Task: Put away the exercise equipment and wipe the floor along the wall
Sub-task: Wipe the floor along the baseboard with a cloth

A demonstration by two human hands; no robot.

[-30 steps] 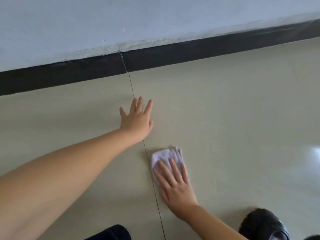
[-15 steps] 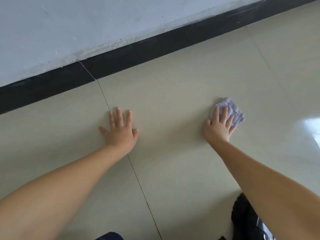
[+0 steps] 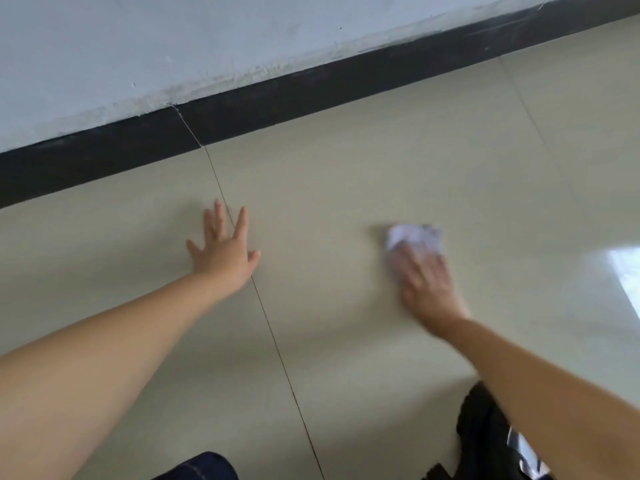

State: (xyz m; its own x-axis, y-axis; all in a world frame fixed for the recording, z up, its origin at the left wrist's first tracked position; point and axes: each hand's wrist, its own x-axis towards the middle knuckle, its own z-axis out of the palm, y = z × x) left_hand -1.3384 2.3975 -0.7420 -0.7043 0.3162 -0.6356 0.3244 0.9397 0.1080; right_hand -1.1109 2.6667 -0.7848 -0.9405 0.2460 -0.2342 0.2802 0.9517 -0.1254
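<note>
My right hand (image 3: pixel 427 284) presses flat on a crumpled pale lilac cloth (image 3: pixel 414 237) on the beige tiled floor (image 3: pixel 329 188); the hand and cloth are blurred by motion. Part of the cloth sticks out beyond the fingertips, toward the wall. My left hand (image 3: pixel 223 251) lies palm down on the floor with fingers spread, straddling a dark tile joint (image 3: pixel 273 337), and holds nothing. No exercise equipment is in view.
A black skirting board (image 3: pixel 311 88) runs along the foot of the pale grey wall (image 3: pixel 173 39), beyond both hands. A black shoe (image 3: pixel 485 431) is at the lower right and a dark denim knee (image 3: pixel 201 467) at the bottom edge. Glare marks the floor at right.
My right hand swept the cloth from near the tile joint out to the right, then drew it back a little toward me. My left hand stayed planted on the floor.
</note>
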